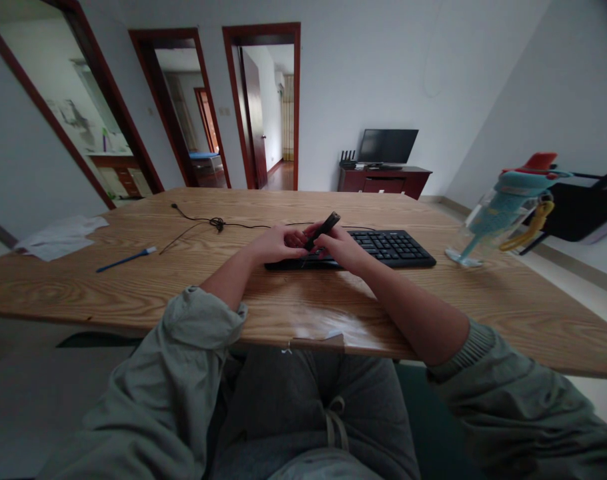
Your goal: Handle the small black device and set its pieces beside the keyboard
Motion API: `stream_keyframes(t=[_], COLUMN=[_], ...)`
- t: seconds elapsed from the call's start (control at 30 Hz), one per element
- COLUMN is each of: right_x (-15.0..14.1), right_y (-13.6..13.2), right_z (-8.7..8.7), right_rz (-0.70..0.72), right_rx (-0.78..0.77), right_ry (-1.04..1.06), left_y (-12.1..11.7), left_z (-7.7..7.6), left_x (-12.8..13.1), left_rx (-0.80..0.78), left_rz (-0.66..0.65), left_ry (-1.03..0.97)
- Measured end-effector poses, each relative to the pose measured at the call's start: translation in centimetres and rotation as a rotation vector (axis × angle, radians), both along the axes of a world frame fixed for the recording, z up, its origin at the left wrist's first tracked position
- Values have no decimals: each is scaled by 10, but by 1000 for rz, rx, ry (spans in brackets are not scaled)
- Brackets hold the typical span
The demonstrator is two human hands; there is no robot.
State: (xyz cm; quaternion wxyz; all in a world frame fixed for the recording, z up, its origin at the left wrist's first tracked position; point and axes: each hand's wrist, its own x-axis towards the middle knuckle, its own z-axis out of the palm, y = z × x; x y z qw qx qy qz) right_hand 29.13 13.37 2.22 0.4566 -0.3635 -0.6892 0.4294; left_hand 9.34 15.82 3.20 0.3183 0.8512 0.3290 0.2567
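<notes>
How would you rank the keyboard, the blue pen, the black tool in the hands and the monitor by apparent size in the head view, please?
1. Keyboard.
2. Monitor, though it stands far back, so its real size is unsure.
3. Blue pen.
4. Black tool, partly hidden by both hands.

the person sits at a wooden table (133, 280), both forearms stretched forward with the sleeves pushed up. the left hand (276, 245) and the right hand (341, 250) meet over the left end of a black keyboard (393, 248), and together they grip a small dark stick-shaped tool (324, 229) that points up and to the right, its lower end hidden between the fingers. a thin black cable (216, 223) runs across the table behind the hands. a blue pen (126, 259) lies well to the left, near crumpled white paper (58, 237). a teal bird-shaped toy (508, 207) stands at the right, beyond the keyboard.
</notes>
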Motion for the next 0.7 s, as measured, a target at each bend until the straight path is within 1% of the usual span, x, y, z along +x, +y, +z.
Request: stream_keyframes(t=[0.07,0.2,0.33,0.4,0.47,0.6,0.7], right_x=[0,-2,-3,-2,0,4,5], right_y=[2,5,4,2,1,-1,0], right_z=[-2,-5,-5,-4,-4,-3,-4], right_rz=[4,43,31,-7,-50,-169,-218], right_rx=[56,231,338,378,414,457,474], right_ry=[-4,-28,-89,-137,-205,-334,-385], left_y=[1,4,6,4,2,-4,-10], left_z=[-1,-5,-6,-5,-2,2,4], left_x=[0,0,-1,0,0,-1,-2], left_rx=[-3,1,36,88,178,376,413], left_rz=[-14,-20,12,25,40,134,144], left_ry=[-10,-16,5,45,85,104,167])
